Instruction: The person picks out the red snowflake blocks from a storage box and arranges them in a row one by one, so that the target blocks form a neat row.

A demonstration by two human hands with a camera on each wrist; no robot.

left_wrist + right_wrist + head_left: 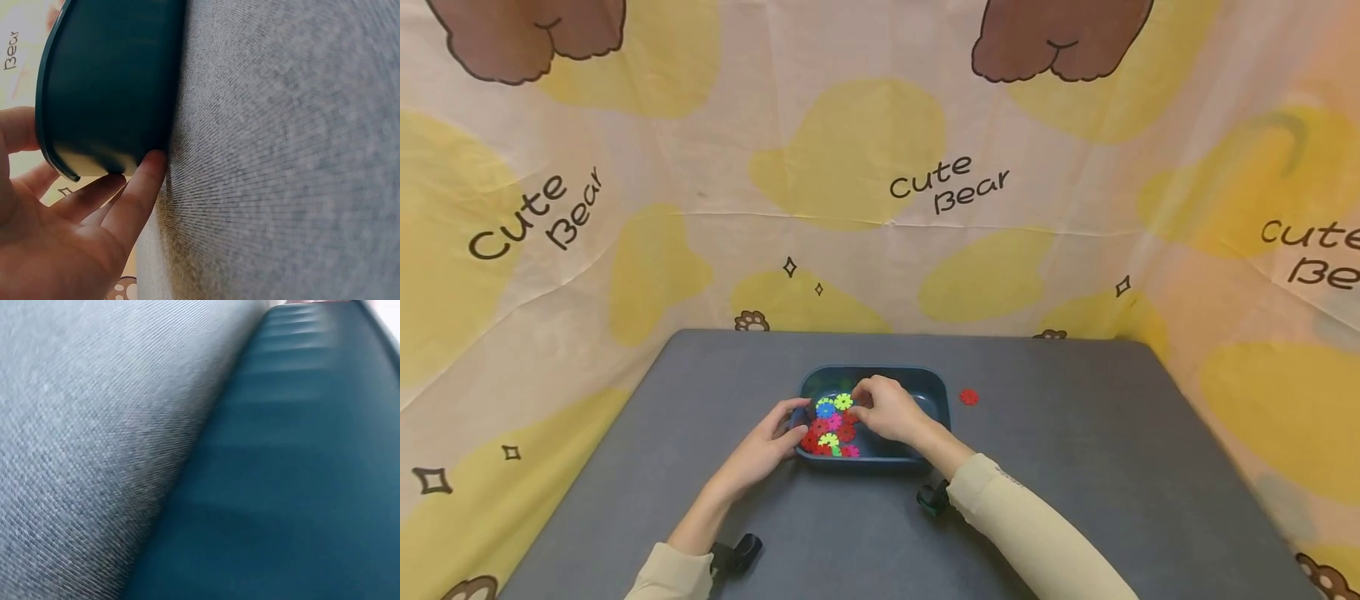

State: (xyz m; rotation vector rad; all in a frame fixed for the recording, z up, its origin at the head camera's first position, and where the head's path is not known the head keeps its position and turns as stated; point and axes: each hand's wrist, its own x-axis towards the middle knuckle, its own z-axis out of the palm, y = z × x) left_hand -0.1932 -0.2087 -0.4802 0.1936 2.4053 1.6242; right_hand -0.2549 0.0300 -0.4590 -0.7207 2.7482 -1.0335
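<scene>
Left hand (765, 444): grip clamped on left end of blue bin (880, 461).
Right hand (889, 408): over bin; grip closure cannot be told.
Coloured pieces (820, 426): inside bin, left part.
Red piece (969, 397): on table (1037, 483), right of bin.

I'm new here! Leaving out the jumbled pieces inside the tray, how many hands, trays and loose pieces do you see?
Left hand and right hand: 2
Tray: 1
Loose red piece: 1
Total: 4
</scene>
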